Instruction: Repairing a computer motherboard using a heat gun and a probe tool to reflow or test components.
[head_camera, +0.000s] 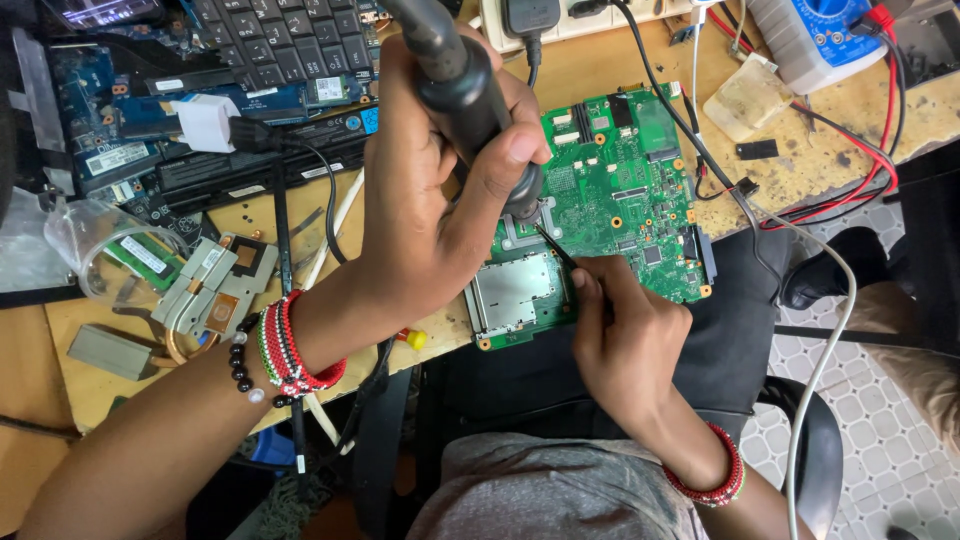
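Note:
A green circuit board (630, 190) lies at the front edge of a wooden workbench (860, 100), partly over my lap. My left hand (430, 200) grips a thick black heat tool handle (455, 75) whose nozzle points down at the board's middle. My right hand (625, 335) pinches slim black tweezers (555, 245), their tip touching the board just under the nozzle. Beaded bracelets circle both wrists.
An opened laptop with keyboard (280, 40) and bare boards sits at the back left. A copper heat sink (215, 285) and a clear cup (100, 250) lie left. A blue multimeter (820, 35), red and white cables and a small plastic box (748, 98) sit right.

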